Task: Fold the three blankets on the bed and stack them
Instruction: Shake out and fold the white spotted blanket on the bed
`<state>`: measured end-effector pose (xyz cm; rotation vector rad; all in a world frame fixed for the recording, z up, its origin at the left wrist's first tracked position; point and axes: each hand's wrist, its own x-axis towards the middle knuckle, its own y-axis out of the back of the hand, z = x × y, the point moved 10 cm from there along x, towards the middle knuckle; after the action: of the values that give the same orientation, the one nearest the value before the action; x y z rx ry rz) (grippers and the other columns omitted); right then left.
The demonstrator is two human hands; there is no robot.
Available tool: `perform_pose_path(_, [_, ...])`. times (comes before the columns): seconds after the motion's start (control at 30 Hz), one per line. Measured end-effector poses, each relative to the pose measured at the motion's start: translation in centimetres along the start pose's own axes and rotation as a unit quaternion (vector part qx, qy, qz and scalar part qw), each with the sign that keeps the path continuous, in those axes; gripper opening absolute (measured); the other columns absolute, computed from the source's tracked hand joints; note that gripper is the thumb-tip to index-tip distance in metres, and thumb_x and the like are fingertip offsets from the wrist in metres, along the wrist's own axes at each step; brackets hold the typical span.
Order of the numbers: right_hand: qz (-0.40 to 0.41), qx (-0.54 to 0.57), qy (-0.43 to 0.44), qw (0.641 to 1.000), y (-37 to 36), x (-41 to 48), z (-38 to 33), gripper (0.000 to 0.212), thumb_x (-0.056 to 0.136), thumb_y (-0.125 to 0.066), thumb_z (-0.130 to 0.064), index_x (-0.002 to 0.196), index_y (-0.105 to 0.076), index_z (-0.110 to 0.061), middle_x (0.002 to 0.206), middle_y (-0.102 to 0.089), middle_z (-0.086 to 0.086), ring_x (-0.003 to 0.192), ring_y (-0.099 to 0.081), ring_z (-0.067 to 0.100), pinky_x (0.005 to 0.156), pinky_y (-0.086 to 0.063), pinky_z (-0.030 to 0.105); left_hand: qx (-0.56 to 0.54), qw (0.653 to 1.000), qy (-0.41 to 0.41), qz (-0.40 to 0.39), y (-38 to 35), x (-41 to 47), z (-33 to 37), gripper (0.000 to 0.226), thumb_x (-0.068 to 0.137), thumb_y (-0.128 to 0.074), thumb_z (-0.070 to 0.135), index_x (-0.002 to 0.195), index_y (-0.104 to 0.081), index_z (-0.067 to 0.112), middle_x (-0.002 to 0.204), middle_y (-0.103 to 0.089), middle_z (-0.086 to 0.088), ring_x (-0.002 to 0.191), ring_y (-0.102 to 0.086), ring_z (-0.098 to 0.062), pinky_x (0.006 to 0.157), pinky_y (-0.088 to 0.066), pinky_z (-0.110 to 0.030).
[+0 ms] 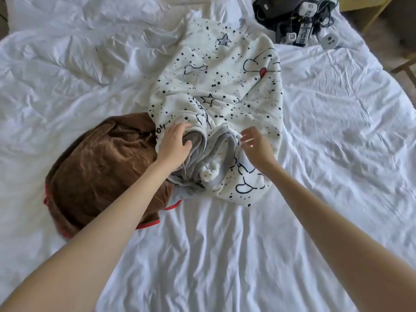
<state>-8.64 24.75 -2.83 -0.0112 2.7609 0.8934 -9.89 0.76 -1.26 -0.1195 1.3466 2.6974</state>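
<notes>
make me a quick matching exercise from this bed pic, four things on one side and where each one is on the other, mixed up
Things:
1 brown blanket
2 spotted white blanket
3 black gear with cables
4 left hand

Places:
a far right corner of the bed
b on a grey fold at the near end of the spotted white blanket
c middle of the bed, crumpled
d left of the spotted white blanket, bunched up

Pairs: 1-d, 2-c, 3-a, 4-b

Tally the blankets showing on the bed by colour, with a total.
White black-spotted blanket: 1
Brown red-edged blanket: 1
Grey fabric: 1, perhaps the white one's underside
Total: 2 sure, 3 at most
</notes>
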Motion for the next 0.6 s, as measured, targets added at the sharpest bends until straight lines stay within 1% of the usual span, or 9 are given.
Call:
perform_pose_path(0.07, [0.022,-0.036,0.047,0.998,-0.2,1.8,-1.2,0.034,0.087,-0.056,-0.002,0.119,-0.052,-0.013,0.113,-0.062,0.002,0.099,-0.060,0.016,0.081,-0.054,0.036,0.062,0.997,-0.042,-0.013,-0.6,1.7,0.3,0.057,0.088,-0.059,0.008,0.142,-0.044,0.018,0.152,-0.037,-0.001,0.142,-0.027,-0.024,0.114,-0.029,-0.041])
perform_pose_path(0.13, [0.008,-0.076,0.079,0.994,-1.2,3.5,-2.0,0.049,0.082,-0.062,-0.004,0.128,-0.046,-0.015,0.125,-0.054,0.002,0.113,-0.053,0.016,0.086,-0.050,0.033,0.106,0.991,-0.069,-0.034,-1.8,3.1,-0.1,0.064,0.086,-0.061,0.010,0.146,-0.040,0.021,0.157,-0.031,-0.001,0.145,-0.024,-0.026,0.114,-0.027,-0.044])
perform_pose_path(0.23, [-0.059,-0.153,0.104,0.981,-4.6,5.7,-1.1,0.080,0.076,-0.073,-0.016,0.145,-0.032,-0.022,0.146,-0.035,0.006,0.133,-0.035,0.024,0.109,-0.035,0.044,0.128,0.986,-0.046,-0.094,-5.2,4.1,-3.0,0.056,0.094,-0.057,0.032,0.147,-0.039,0.028,0.158,-0.030,0.001,0.148,-0.020,-0.026,0.116,-0.023,-0.049])
perform_pose_path(0.3, [-0.119,-0.192,0.099,0.969,-7.2,6.7,0.1,0.097,0.071,-0.080,-0.032,0.150,-0.022,-0.031,0.154,-0.022,0.005,0.142,-0.023,0.026,0.114,-0.023,0.052,0.131,0.982,-0.022,-0.136,-7.4,4.0,-4.9,0.053,0.097,-0.048,0.049,0.146,-0.038,0.033,0.156,-0.033,0.005,0.148,-0.020,-0.022,0.116,-0.021,-0.050])
perform_pose_path(0.33, [-0.152,-0.207,0.091,0.962,-8.6,6.9,1.0,0.099,0.070,-0.081,-0.041,0.150,-0.022,-0.034,0.155,-0.022,0.004,0.142,-0.022,0.027,0.114,-0.021,0.055,0.142,0.980,-0.022,-0.141,-8.1,3.8,-5.7,0.053,0.097,-0.045,0.054,0.145,-0.039,0.035,0.155,-0.035,0.007,0.147,-0.020,-0.020,0.115,-0.021,-0.050])
perform_pose_path(0.37, [-0.183,-0.219,0.082,0.955,-9.8,6.8,2.0,0.094,0.071,-0.078,-0.047,0.148,-0.026,-0.034,0.152,-0.028,0.003,0.139,-0.028,0.027,0.114,-0.025,0.056,0.153,0.978,-0.030,-0.135,-8.6,3.6,-6.1,0.052,0.096,-0.043,0.057,0.143,-0.041,0.035,0.153,-0.038,0.009,0.146,-0.022,-0.019,0.114,-0.023,-0.049])
perform_pose_path(0.43, [-0.215,-0.249,0.073,0.941,-11.4,6.0,3.8,0.068,0.079,-0.068,-0.052,0.137,-0.043,-0.027,0.132,-0.048,0.004,0.122,-0.046,0.026,0.102,-0.039,0.051,0.173,0.977,-0.048,-0.119,-8.9,3.2,-6.3,0.051,0.094,-0.041,0.061,0.137,-0.047,0.035,0.145,-0.045,0.011,0.141,-0.030,-0.018,0.108,-0.028,-0.048])
perform_pose_path(0.53, [-0.191,-0.273,0.077,0.940,-12.2,4.2,5.5,0.026,0.091,-0.055,-0.033,0.113,-0.056,-0.018,0.099,-0.064,0.005,0.092,-0.062,0.029,0.071,-0.045,0.038,0.175,0.974,-0.051,-0.136,-9.7,2.3,-6.1,0.048,0.094,-0.041,0.060,0.130,-0.053,0.031,0.137,-0.052,0.011,0.134,-0.039,-0.018,0.104,-0.029,-0.044])
perform_pose_path(0.6, [-0.198,-0.208,0.034,0.957,-12.5,2.5,6.7,0.014,0.094,-0.053,-0.030,0.103,-0.056,-0.020,0.088,-0.067,0.005,0.080,-0.063,0.028,0.063,-0.048,0.036,0.157,0.974,-0.045,-0.156,-10.2,1.5,-5.6,0.044,0.096,-0.041,0.057,0.130,-0.052,0.031,0.136,-0.052,0.009,0.133,-0.040,-0.017,0.104,-0.027,-0.043])
